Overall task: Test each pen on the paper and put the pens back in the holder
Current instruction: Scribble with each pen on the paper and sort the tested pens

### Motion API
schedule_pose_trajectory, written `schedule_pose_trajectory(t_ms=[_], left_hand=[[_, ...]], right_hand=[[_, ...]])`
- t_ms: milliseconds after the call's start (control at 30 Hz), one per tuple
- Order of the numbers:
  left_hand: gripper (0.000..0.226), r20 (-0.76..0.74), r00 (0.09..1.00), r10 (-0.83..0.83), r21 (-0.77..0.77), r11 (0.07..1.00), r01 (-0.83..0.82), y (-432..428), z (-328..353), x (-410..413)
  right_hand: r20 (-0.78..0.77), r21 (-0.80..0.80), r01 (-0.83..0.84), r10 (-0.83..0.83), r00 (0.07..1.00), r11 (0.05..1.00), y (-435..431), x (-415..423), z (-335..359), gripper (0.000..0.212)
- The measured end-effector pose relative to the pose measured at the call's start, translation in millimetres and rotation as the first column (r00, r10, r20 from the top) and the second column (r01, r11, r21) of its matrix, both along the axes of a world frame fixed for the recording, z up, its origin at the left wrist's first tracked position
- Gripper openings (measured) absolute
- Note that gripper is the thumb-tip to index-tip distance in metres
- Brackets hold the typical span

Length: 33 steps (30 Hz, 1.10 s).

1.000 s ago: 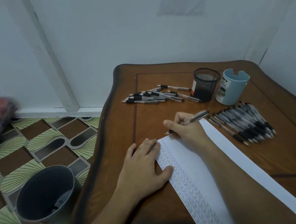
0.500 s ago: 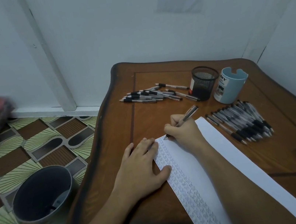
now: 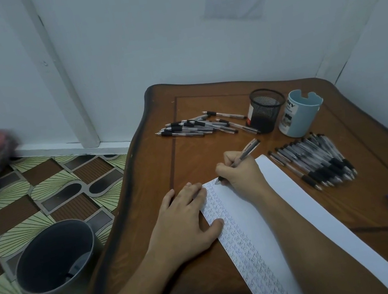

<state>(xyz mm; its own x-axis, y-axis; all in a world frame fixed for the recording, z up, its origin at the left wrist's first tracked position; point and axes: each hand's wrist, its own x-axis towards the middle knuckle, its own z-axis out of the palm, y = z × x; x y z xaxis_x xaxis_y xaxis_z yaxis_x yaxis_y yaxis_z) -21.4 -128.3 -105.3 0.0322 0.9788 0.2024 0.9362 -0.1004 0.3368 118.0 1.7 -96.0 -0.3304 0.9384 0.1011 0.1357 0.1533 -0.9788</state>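
Two hands busy, testing step. Left hand [image 3: 187, 224] lies flat, fingers straight, pinning the paper [image 3: 306, 205] at its left edge. Right hand [image 3: 240, 175] pinches a pen [image 3: 247, 151], tip on the paper's far end, above rows of scribbles. Next, likely: lift it and drop it upright into the mesh holder [image 3: 267, 109] beyond the paper. Left of the paper: patterned floor [image 3: 41, 186], dark bin [image 3: 55, 255], brown table [image 3: 154, 178]. Pen piles beyond [image 3: 197, 127] and right [image 3: 317, 160] of the paper, white wall behind.
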Motion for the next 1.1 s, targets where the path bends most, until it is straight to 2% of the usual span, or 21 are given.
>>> schedule_pose_trajectory(t_ms=[733,1100], left_hand=[[0.081,-0.018,1.000,-0.003,0.001,1.000,0.003,-0.1,-1.7,-0.8],[0.080,-0.017,1.000,0.001,0.006,1.000,-0.001,0.4,-2.6,-1.3]], right_hand=[[0.012,0.005,-0.021,0.021,1.000,1.000,-0.6,1.2,0.9,0.054],[0.082,0.061,0.045,-0.050,0.995,0.997,1.5,0.2,-1.1,0.049]])
